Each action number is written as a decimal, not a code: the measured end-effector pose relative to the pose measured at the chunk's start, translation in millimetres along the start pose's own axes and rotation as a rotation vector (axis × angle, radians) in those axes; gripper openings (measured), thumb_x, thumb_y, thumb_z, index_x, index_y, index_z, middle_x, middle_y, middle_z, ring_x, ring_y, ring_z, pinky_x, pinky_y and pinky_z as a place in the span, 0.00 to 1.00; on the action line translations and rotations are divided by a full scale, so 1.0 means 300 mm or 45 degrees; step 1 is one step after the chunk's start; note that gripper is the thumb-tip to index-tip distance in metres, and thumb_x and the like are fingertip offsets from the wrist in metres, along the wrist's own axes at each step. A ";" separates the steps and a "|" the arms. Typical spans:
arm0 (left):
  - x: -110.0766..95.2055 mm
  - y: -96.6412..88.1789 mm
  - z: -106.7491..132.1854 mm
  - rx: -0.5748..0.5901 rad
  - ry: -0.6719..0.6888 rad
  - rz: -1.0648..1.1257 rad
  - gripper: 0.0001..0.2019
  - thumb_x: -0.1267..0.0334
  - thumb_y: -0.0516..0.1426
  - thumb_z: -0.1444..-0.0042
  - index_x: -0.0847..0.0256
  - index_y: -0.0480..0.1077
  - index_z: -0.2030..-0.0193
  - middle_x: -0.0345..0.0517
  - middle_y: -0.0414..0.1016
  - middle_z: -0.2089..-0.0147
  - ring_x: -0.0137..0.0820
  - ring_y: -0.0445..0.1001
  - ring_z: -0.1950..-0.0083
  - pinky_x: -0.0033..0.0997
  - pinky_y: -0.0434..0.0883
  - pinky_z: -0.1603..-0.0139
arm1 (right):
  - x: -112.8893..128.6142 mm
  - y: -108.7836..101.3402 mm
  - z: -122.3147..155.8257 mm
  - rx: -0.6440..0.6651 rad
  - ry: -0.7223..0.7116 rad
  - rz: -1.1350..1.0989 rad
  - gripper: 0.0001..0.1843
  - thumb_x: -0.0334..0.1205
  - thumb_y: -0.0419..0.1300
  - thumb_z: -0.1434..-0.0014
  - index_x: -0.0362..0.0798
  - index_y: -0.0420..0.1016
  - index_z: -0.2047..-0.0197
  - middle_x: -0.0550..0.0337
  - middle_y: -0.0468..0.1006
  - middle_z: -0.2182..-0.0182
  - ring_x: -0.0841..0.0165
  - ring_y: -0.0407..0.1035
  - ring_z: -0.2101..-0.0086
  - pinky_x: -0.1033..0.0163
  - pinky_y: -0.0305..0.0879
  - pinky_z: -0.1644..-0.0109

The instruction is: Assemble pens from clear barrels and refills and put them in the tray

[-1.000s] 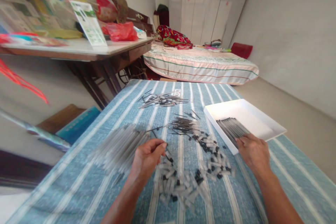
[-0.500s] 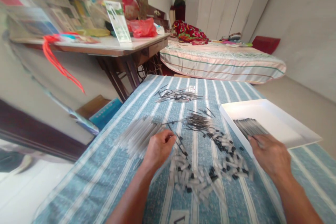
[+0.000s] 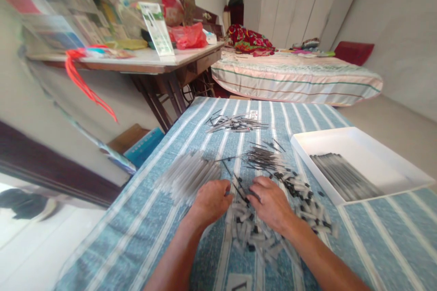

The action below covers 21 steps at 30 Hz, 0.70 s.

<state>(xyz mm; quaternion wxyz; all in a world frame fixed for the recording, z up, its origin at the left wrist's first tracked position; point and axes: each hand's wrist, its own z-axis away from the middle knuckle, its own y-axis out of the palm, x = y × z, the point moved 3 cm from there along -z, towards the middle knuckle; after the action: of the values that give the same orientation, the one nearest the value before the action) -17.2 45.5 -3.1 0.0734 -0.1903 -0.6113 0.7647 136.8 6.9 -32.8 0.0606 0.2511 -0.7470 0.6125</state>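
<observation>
My left hand (image 3: 211, 201) is closed in a pinch beside a stack of frosted pen barrels (image 3: 191, 175); what it holds, if anything, cannot be made out. Close to its right, my right hand (image 3: 271, 202) has its fingers pressed together over the small parts, and any thing in them is too small to name. Between the hands lie thin dark pen refills (image 3: 233, 176). Below and right of them spread loose pale pen caps (image 3: 252, 236), some with black ends. A bundle of dark refills (image 3: 261, 157) lies just beyond my right hand.
At the right stands a shallow white box (image 3: 362, 145) holding a row of greyish pens (image 3: 344, 177). Another loose refill pile (image 3: 235, 122) lies toward the far edge of the striped cloth (image 3: 136, 236). A cluttered desk (image 3: 150, 66) stands at left, a bed (image 3: 297, 77) behind.
My right hand has left the pens in the white box and moved left to the loose parts near my left hand. The left hand stays in about the same place.
</observation>
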 end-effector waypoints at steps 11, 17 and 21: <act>-0.026 -0.002 0.011 0.109 0.018 -0.043 0.09 0.67 0.50 0.53 0.60 0.71 0.73 0.50 0.76 0.71 0.40 0.75 0.65 0.32 0.64 0.68 | -0.005 0.032 0.024 -0.118 -0.109 0.001 0.06 0.34 0.54 0.43 0.48 0.72 0.70 0.54 0.71 0.63 0.63 0.65 0.60 0.58 0.62 0.56; -0.029 0.009 0.011 0.064 0.025 -0.052 0.09 0.69 0.49 0.53 0.61 0.70 0.74 0.51 0.75 0.73 0.41 0.75 0.66 0.32 0.62 0.70 | 0.004 0.034 0.029 -0.122 -0.099 0.033 0.08 0.34 0.54 0.43 0.47 0.72 0.71 0.53 0.71 0.64 0.62 0.64 0.60 0.58 0.61 0.55; -0.020 0.008 0.003 -0.037 -0.028 0.023 0.07 0.68 0.49 0.54 0.60 0.68 0.74 0.47 0.73 0.75 0.37 0.72 0.71 0.30 0.58 0.73 | 0.003 0.035 0.031 -0.106 -0.101 0.042 0.09 0.34 0.53 0.42 0.47 0.72 0.72 0.54 0.71 0.64 0.63 0.63 0.60 0.59 0.61 0.56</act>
<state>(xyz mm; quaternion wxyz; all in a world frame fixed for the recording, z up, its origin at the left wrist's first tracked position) -11.8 42.0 -4.0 0.0573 -0.1885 -0.6213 0.7584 133.4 -0.8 -44.0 0.0313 0.2602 -0.7778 0.5713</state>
